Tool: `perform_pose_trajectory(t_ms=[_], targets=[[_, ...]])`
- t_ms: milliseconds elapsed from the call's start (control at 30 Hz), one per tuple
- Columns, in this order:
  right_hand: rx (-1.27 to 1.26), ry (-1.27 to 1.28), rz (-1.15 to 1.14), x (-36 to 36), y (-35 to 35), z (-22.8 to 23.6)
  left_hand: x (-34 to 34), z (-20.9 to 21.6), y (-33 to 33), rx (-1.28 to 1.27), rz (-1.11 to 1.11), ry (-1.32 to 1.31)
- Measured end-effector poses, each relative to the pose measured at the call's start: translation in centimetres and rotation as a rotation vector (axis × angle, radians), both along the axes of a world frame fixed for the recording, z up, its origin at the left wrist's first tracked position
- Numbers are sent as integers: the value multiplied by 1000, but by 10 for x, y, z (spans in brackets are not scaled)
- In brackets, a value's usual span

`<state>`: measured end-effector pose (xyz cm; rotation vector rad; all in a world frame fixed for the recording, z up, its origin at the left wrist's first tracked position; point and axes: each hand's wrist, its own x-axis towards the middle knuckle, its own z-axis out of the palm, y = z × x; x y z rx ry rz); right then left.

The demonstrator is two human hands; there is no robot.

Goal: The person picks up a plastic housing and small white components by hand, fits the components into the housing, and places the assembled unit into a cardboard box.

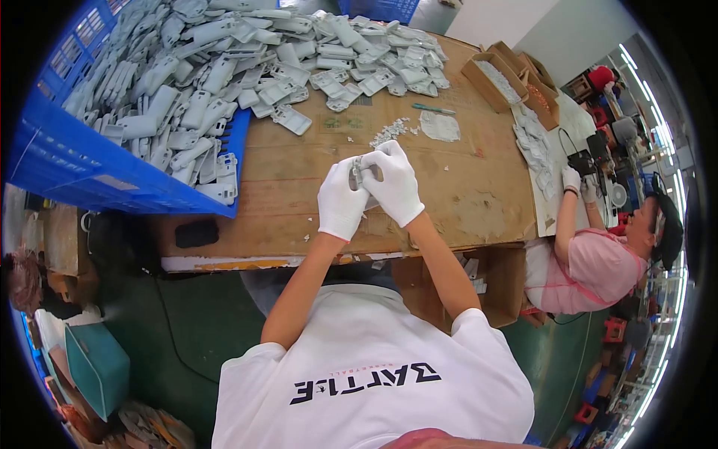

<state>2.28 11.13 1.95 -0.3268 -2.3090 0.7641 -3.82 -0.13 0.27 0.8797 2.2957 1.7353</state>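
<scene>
Both my hands wear white gloves and meet over the middle of the cardboard-covered table. My left hand and my right hand have their fingers closed around one small pale grey plastic part. Most of that part is hidden by the gloves, so its full shape does not show. Just beyond the fingertips lies a little heap of small white plastic bits. Farther back spreads a large pile of pale grey plastic casings.
A tilted blue crate spills casings at the left. A green pen-like tool and a whitish patch lie right of the bits. Cardboard boxes stand far right, near a co-worker. A dark pad lies near the front edge.
</scene>
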Motion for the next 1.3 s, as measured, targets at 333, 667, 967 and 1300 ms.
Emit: perform_pose_trajectory(t_ms=[333,667,967,1300], targets=[[-453,25,23,2,10,3,-2,4,-2,139,-40,69],[-346,-157,43,15,-8,4,-3,9,-3,49,4,29],[-447,-126,47,14,-3,7,-5,11,-5,120,-92,22],[-544,-172,176,8,1,8,-4,9,-8,-18,-60,142]])
